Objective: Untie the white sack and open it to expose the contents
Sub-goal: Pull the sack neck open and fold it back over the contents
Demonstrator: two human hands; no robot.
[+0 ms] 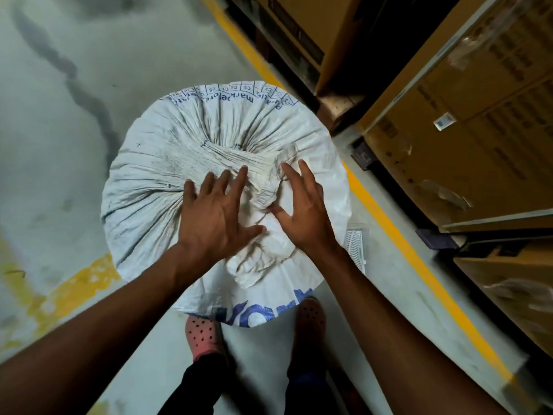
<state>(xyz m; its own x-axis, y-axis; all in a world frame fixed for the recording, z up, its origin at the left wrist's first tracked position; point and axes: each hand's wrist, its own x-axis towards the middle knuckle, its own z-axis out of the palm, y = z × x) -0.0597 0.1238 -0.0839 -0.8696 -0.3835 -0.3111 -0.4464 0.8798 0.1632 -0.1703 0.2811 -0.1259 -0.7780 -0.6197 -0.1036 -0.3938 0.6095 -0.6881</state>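
Under both hands, left hand (214, 217) and right hand (302, 211) splayed flat, the white sack (179, 151) stands upright, gathered top facing up.

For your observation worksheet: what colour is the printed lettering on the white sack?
Blue lettering on the white sack, head view.

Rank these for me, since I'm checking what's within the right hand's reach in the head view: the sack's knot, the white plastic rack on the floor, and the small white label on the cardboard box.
From the right hand:
1. Knot, just left of the hand, at its fingertips on the sack's top.
2. Rack, on the floor to its right, beside the sack.
3. Label, up on the box, far right.
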